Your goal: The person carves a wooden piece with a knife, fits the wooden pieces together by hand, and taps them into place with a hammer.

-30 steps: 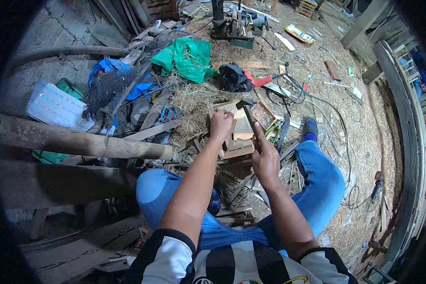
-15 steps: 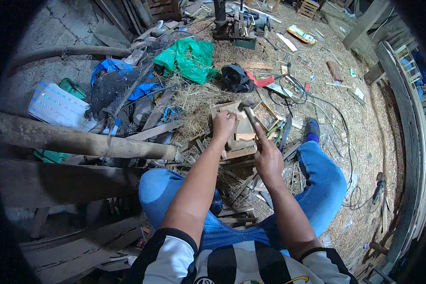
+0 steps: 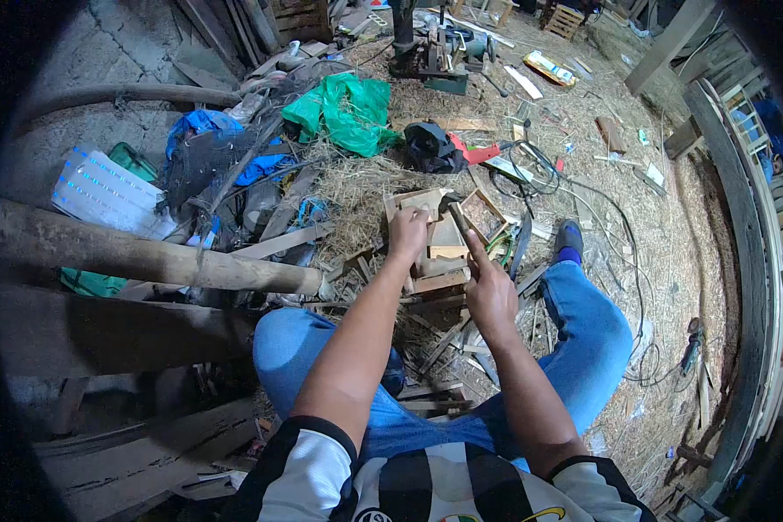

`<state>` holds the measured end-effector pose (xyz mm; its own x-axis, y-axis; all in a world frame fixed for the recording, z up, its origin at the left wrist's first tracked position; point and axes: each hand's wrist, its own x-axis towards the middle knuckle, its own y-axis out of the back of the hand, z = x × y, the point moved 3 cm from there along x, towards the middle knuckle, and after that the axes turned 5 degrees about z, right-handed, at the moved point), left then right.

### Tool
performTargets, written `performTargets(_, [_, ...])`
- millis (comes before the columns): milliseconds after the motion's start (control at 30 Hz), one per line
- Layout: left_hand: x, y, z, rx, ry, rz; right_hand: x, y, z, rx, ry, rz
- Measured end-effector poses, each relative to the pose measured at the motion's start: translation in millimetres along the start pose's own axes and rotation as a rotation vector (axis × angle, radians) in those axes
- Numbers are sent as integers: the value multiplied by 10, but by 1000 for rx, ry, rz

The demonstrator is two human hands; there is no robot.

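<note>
My right hand [image 3: 493,296] is closed round the handle of a hammer [image 3: 458,217], its index finger stretched along the handle. The hammer's dark head is low over a small wooden box [image 3: 442,283], close to my left fingertips. My left hand [image 3: 409,235] is closed in a pinch at the box's upper left part; what the fingers hold, if anything, is too small to make out. Beside the box on the right lies another small open wooden frame [image 3: 498,228]. My forearms and fingers hide part of the box.
A green plastic bag [image 3: 344,113] and a black bag [image 3: 433,146] lie beyond the box. A red-handled saw [image 3: 478,153] and black cables [image 3: 539,174] are at the right. A thick wooden pole [image 3: 148,252] juts in from the left. Wood scraps and shavings litter the ground.
The hammer head has come down from above the box to near my left fingertips. My left hand stays at the box, nearly unmoved.
</note>
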<state>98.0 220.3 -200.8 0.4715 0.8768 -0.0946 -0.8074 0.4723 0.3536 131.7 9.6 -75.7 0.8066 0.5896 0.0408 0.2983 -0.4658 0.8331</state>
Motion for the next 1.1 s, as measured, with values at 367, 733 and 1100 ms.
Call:
performTargets(367, [-51,17,177,149,-129,66,-22,27,19,28,10,30])
performTargets(733, [-36,26,171,219,-139,94,-13,146,-137,41,60,52])
performTargets(1100, [-94,63,283,235,-95,70,4,90,-135,-14,1,-37])
